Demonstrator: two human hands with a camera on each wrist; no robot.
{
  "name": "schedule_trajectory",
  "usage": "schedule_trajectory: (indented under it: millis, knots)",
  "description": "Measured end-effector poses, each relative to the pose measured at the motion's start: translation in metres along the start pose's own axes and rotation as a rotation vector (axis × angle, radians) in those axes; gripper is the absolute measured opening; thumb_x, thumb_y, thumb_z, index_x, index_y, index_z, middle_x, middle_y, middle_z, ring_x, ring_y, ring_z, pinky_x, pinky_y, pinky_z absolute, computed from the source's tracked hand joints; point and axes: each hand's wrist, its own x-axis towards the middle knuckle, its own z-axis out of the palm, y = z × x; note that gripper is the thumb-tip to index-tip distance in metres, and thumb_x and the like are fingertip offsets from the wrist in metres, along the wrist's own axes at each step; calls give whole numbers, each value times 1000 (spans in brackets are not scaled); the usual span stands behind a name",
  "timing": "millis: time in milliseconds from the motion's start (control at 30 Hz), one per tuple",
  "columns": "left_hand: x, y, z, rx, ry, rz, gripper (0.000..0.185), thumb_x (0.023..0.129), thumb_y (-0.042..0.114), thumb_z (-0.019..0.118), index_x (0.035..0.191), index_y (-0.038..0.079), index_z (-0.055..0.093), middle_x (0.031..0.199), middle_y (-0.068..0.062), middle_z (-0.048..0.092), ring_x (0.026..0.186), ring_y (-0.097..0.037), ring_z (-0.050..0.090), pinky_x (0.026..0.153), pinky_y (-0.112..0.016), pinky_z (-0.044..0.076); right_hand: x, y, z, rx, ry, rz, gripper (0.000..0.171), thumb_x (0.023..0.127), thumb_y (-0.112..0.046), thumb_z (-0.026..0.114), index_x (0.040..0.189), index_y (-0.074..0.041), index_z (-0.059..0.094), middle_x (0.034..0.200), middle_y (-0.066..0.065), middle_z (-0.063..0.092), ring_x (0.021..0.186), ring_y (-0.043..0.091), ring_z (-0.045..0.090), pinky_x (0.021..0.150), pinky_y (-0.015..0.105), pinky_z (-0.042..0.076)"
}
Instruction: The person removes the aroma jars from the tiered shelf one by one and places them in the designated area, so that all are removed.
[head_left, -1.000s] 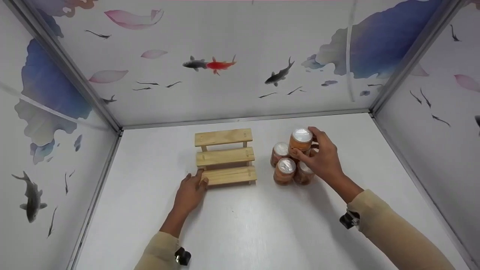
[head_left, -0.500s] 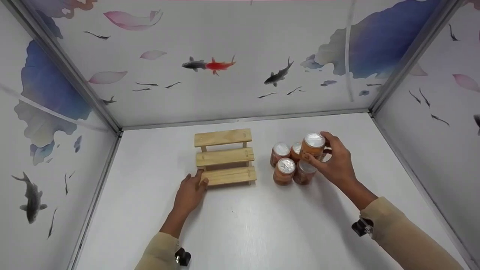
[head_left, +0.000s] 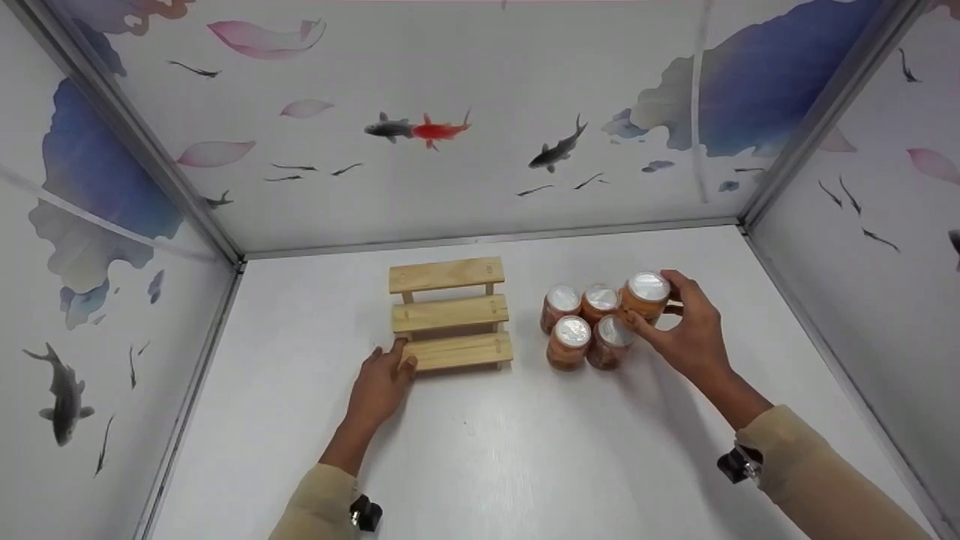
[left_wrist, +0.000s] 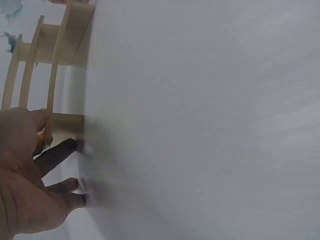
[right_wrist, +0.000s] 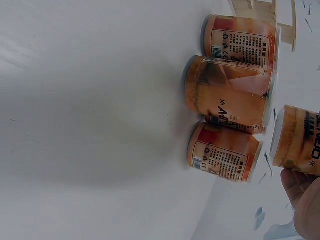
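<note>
A three-step wooden rack (head_left: 450, 315) stands mid-table. My left hand (head_left: 384, 379) lies flat on the table, its fingertips touching the left end of the lowest step; in the left wrist view the hand (left_wrist: 30, 170) shows its fingers straight beside the rack (left_wrist: 50, 60). My right hand (head_left: 679, 326) grips an orange can with a silver lid (head_left: 646, 289) at the right edge of a cluster of several like cans (head_left: 571, 341). In the right wrist view the held can (right_wrist: 300, 145) hangs clear of the table beside the standing cans (right_wrist: 227, 97).
White table (head_left: 480, 450) inside a booth with fish-printed walls at the left, back and right. The back wall edge (head_left: 487, 240) runs just behind the rack. Bare table lies in front of the rack and cans.
My right hand has carried the can rightward and lower, from above the cluster to its right side. The left hand and the rack have not moved.
</note>
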Motion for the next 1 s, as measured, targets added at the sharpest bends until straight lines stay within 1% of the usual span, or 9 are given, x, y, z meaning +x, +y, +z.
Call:
schedule_trajectory:
  millis: [100, 200, 267, 433, 533, 667, 767, 867, 1000]
  knots:
    - [-1, 1, 0, -3, 3, 10, 56, 117, 36, 55, 163, 2, 52, 153, -27, 66, 157, -58, 43, 126, -72, 39, -3, 3, -2, -5, 11, 10, 83, 81, -12, 100, 150, 5, 57, 133, 20, 69, 116, 34, 71, 88, 3, 50]
    - [-2, 1, 0, -7, 8, 14, 55, 118, 34, 55, 162, 1, 52, 150, -27, 67, 156, -58, 44, 127, -71, 38, -5, 6, -4, -21, 15, 18, 83, 81, -13, 101, 149, 5, 57, 132, 21, 69, 116, 34, 71, 88, 0, 47]
    - [-2, 1, 0, -12, 7, 11, 55, 118, 33, 55, 162, -1, 52, 152, -27, 67, 157, -58, 43, 127, -70, 38, -7, 8, -5, -32, 17, 16, 83, 81, -14, 101, 149, 5, 57, 131, 21, 69, 115, 33, 71, 88, -1, 46]
    - [-2, 1, -1, -26, 2, -7, 57, 118, 34, 55, 163, -1, 51, 162, -25, 58, 159, -56, 41, 128, -71, 37, -10, 14, -9, -22, 21, 22, 83, 82, -15, 101, 150, 4, 57, 132, 22, 69, 115, 33, 71, 87, 0, 47]
    - [-3, 1, -2, -45, 12, 3, 58, 117, 35, 57, 162, -1, 52, 161, -26, 58, 158, -57, 41, 127, -73, 36, -12, 17, -11, -20, 24, 33, 84, 82, -15, 101, 150, 4, 57, 133, 22, 69, 115, 31, 70, 87, 0, 48]
    - [-1, -4, 0, -51, 31, 32, 62, 117, 43, 54, 162, 0, 53, 159, -27, 60, 156, -59, 43, 123, -75, 39, -15, 21, -12, -30, 27, 52, 84, 82, -15, 101, 150, 4, 56, 133, 21, 68, 116, 30, 70, 86, 0, 47]
    - [-1, -3, 0, -61, 22, 16, 64, 117, 45, 53, 163, 1, 51, 161, -27, 58, 158, -59, 41, 125, -74, 37, -19, 24, -12, -36, 24, 56, 84, 81, -13, 100, 150, 4, 56, 134, 22, 68, 115, 32, 70, 86, -2, 45]
    - [-3, 3, -3, -70, 5, -19, 62, 117, 40, 55, 164, 1, 50, 164, -26, 55, 161, -56, 37, 129, -73, 33, -24, 26, -10, -39, 13, 58, 83, 81, -11, 100, 150, 5, 55, 134, 23, 68, 115, 33, 71, 86, -1, 46]
    - [-3, 3, 0, -57, 16, -13, 59, 116, 37, 57, 163, 1, 51, 163, -25, 57, 160, -55, 40, 127, -73, 35, -31, 31, -6, -27, -13, 86, 82, 82, -10, 99, 150, 6, 55, 136, 23, 68, 116, 35, 71, 87, 0, 47]
